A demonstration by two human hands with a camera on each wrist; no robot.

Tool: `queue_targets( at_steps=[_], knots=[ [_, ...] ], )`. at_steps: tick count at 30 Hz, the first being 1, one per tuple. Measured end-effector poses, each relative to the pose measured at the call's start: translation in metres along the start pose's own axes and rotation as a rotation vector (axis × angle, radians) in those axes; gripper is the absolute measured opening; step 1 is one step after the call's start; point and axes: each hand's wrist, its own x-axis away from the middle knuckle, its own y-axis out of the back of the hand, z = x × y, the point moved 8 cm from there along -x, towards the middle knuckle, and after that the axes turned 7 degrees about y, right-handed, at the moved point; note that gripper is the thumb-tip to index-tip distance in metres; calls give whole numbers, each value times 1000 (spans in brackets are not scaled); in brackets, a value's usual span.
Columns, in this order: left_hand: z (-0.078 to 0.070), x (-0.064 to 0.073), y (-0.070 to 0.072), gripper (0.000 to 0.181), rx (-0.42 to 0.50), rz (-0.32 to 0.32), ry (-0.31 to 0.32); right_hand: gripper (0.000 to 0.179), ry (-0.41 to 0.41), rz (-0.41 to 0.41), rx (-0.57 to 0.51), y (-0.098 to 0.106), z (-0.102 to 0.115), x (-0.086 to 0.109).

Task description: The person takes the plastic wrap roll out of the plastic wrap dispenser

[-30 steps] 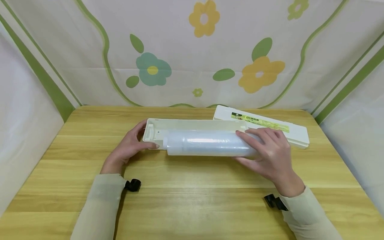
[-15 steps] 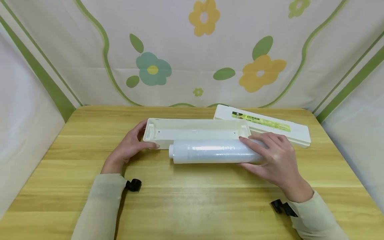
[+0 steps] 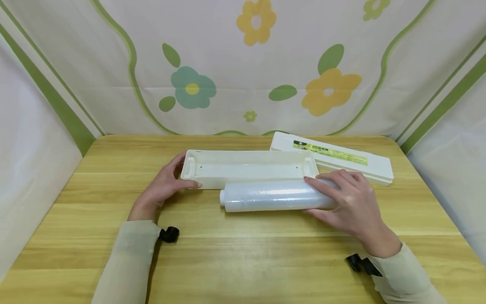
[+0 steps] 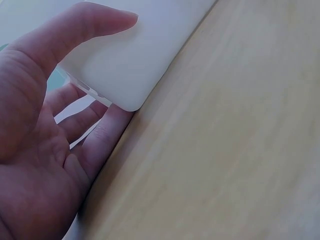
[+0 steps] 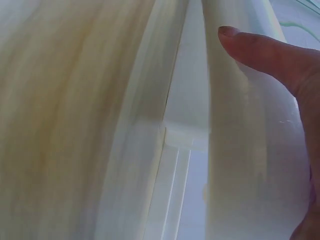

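A long white plastic box (image 3: 243,158) without its cover lies on the wooden table, its hollow side up. My left hand (image 3: 162,184) grips its left end, the thumb on the front wall and the other fingers behind; the left wrist view shows the thumb (image 4: 100,22) against the box's side. In my right hand (image 3: 351,202) is a roll of cling film (image 3: 265,197), held by its right end just in front of the box and roughly parallel to it. The right wrist view shows the thumb (image 5: 265,55) across the roll. Whether the roll touches the table I cannot tell.
Behind the box's right end lies a long white lid (image 3: 376,168) with a green and yellow label (image 3: 330,152). A flowered cloth (image 3: 228,63) hangs along the table's back edge, with pale cloth at both sides.
The cling film roll has come out of the box toward me and slightly right, carried by my right hand. My left hand and the box have stayed in place.
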Motion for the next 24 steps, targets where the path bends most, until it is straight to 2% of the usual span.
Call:
queue_targets(
  at_steps=[5, 12, 19, 24],
  knots=[
    [1, 0, 0, 103, -3, 0, -2, 72, -39, 63, -28, -5, -5, 4],
    [0, 0, -1, 101, 1, 6, -12, 77, -66, 75, -90, -12, -10, 9],
    [0, 0, -1, 102, 6, 12, -15, 88, -111, 187, -111, -23, -15, 14],
    [0, 0, 0, 101, -3, 10, -18, 91, -136, 221, -108, -26, -15, 14]
  ],
)
